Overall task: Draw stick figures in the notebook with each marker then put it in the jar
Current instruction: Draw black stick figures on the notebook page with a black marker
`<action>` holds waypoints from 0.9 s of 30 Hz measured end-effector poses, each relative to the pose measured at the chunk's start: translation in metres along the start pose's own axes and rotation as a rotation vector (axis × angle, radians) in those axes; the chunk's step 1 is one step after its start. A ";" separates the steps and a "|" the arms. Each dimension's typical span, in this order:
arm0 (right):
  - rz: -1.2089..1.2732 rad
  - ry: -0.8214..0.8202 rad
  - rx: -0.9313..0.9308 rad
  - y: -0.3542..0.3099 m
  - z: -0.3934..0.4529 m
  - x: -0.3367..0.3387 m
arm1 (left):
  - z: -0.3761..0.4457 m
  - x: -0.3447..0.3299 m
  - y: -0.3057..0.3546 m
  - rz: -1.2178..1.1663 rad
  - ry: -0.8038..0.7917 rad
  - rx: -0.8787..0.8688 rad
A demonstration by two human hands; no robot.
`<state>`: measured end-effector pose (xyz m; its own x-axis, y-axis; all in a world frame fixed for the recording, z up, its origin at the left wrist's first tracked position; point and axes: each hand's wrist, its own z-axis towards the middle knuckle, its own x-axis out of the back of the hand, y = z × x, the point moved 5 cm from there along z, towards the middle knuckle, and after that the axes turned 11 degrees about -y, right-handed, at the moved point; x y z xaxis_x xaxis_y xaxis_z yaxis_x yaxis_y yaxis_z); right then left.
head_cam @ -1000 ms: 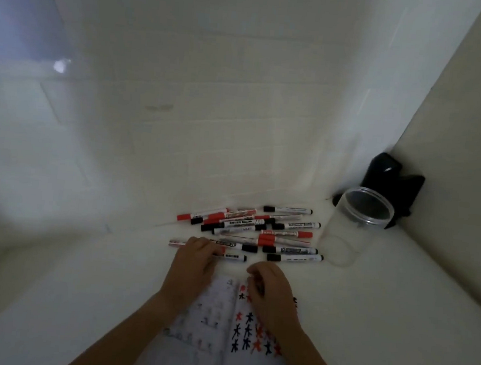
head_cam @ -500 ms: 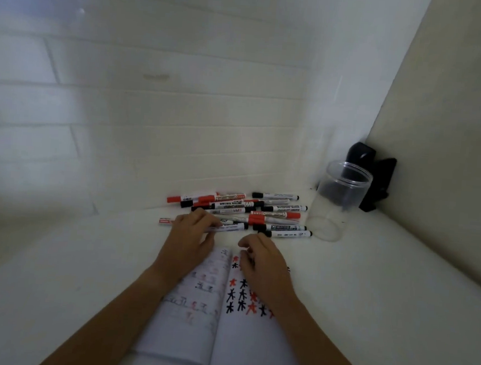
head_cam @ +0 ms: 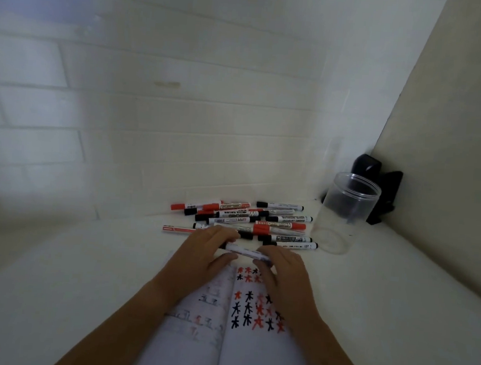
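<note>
White marker (head_cam: 246, 252) pinched by left hand (head_cam: 202, 261) and right hand (head_cam: 285, 275) over notebook (head_cam: 221, 339); marker pile (head_cam: 248, 220), jar (head_cam: 346, 213) beyond.

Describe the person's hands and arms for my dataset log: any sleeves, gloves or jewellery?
Both arms are bare to the frame's bottom edge, with no sleeves in view. The left hand and right hand wear no gloves, and no rings, watch or bracelet show. Nails are too blurred to judge.
</note>
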<state>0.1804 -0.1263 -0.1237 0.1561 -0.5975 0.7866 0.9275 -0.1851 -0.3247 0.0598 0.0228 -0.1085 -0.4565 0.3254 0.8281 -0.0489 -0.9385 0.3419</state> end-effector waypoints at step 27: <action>-0.403 -0.142 0.093 -0.026 0.003 -0.019 | 0.008 -0.032 -0.004 0.042 -0.189 -0.032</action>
<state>0.1548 -0.1074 -0.1288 -0.1856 -0.3772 0.9074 0.9495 -0.3065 0.0668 0.0817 0.0169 -0.1330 -0.2835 0.2992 0.9111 -0.0628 -0.9538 0.2937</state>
